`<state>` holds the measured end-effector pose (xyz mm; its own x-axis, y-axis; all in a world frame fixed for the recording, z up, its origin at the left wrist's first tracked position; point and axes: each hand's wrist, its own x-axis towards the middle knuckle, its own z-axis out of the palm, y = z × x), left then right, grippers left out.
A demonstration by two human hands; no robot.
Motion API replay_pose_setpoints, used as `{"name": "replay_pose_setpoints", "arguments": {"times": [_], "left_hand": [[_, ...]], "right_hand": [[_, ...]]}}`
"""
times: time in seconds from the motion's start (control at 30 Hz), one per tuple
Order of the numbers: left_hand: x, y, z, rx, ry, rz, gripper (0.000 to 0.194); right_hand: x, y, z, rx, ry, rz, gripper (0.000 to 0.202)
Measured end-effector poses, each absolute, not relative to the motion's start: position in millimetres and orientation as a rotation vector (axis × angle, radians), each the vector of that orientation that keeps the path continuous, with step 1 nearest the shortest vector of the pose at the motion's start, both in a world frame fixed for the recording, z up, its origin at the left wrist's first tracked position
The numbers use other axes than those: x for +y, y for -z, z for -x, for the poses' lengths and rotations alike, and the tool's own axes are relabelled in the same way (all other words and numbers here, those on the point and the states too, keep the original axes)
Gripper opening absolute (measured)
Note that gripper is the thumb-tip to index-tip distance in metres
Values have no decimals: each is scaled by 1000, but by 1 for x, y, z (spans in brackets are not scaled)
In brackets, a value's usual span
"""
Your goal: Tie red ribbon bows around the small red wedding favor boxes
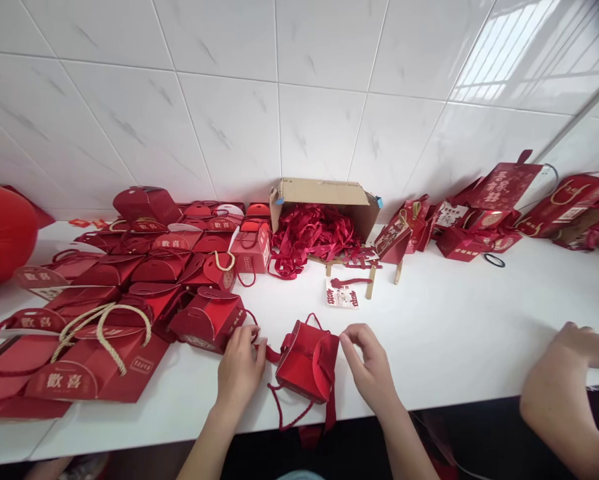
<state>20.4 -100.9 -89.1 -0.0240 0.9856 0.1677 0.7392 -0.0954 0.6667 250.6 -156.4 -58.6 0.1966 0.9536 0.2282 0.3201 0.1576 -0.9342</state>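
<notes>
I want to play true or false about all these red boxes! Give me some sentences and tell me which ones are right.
1. The small red gift box sits between the left hand and right hand. True.
2. The cardboard box is full of blue ribbons. False: the ribbons are red.
3. The wall is white tile. True.
4. The right hand holds scissors. False: its fingers only meet the small red gift box.

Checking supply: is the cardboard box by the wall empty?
No, the cardboard box lies on its side, spilling red ribbons.
</notes>
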Motion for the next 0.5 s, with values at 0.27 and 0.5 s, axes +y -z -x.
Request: {"name": "replay_pose_setpoints", "arguments": {"times": [0.27, 0.5], "left_hand": [[-104, 66, -49, 1097, -879, -1374, 33], [-109, 72, -40, 1067, -768, -1319, 32]], "right_hand": [[-174, 82, -251, -1111, -1379, 1272, 36], [-169, 77, -258, -1218, -1505, 1239, 43]]}}
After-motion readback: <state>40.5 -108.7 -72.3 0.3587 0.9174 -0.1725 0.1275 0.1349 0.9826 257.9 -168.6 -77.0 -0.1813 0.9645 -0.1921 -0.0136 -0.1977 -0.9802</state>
